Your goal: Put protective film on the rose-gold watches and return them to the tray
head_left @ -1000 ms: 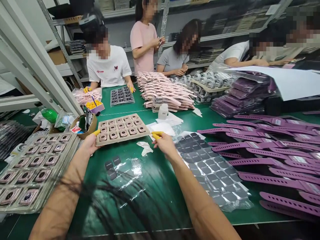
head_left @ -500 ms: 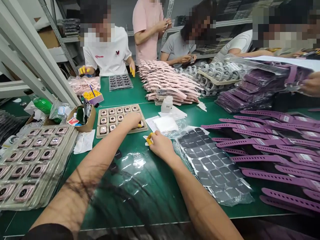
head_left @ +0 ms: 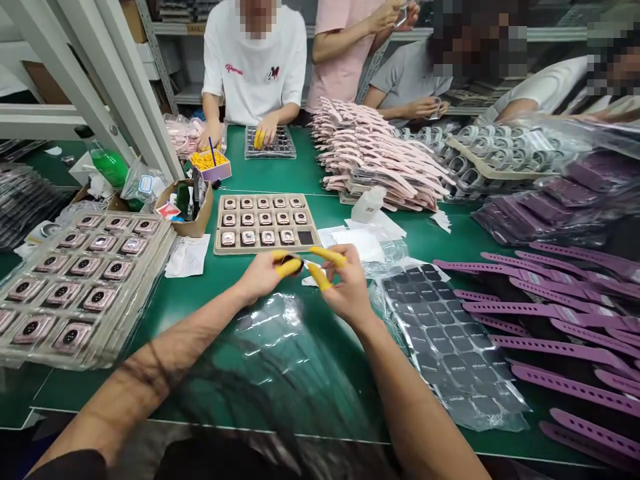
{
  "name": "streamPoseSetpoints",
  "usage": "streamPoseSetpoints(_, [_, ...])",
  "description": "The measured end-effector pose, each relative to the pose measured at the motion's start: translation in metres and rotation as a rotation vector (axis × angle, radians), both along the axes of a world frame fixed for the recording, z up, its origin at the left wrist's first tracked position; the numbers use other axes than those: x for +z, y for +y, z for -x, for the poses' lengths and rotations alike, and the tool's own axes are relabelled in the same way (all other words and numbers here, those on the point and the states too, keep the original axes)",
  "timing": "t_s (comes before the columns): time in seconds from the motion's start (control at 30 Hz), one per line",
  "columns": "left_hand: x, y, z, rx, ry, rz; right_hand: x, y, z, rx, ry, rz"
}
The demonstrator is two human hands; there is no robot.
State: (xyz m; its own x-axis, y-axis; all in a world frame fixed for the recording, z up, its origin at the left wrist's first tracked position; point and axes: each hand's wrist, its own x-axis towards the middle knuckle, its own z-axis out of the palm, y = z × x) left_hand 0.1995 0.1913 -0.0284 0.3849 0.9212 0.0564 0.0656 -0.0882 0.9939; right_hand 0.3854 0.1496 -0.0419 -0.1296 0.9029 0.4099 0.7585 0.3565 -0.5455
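Left hand [head_left: 265,272]: grip pinching dark piece [head_left: 300,265]
Right hand [head_left: 347,283]: close by, can't tell its grip
Tray [head_left: 265,249]: beyond both

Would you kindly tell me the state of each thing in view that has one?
Left hand: pinching a dark item
Right hand: thumb and finger parted
Tray: corner slot without a watch, others filled with watches
Lilac box: open, filled
Carton: open, filled
Green bottle: tilted
Pink straps: heaped
Purple straps: spread out
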Motion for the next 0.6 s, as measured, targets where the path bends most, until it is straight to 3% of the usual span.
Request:
streamPoseSetpoints(0.1, [-0.010,-0.038,0.031,-0.144,-0.106,0.386,0.000,-0.007,0.010,0.492,0.139,-0.153])
streamPoseSetpoints(0.17, [-0.012,-0.046,0.042,-0.202,-0.168,0.572,-0.002,-0.010,0.018,0.592,0.157,-0.201])
streamPoseSetpoints(0.27, [-0.008,-0.045,0.043,-0.243,-0.216,0.664,-0.002,-0.014,0.025,0.534,0.262,-0.183])
streamPoseSetpoints(0.33, [-0.003,-0.043,0.043,-0.194,-0.270,0.685,0.000,-0.015,0.025,0.461,0.437,-0.035])
streamPoseSetpoints(0.4, [0.000,-0.042,0.046,-0.077,-0.295,0.636,0.004,-0.015,0.021,0.437,0.554,0.211])
streamPoseSetpoints(0.5, [-0.003,-0.039,0.058,0.099,-0.252,0.504,0.008,-0.011,0.013,0.448,0.267,0.531])
streamPoseSetpoints(0.6, [-0.009,-0.036,0.067,0.174,-0.232,0.468,0.005,-0.004,0.006,0.322,-0.076,0.517])
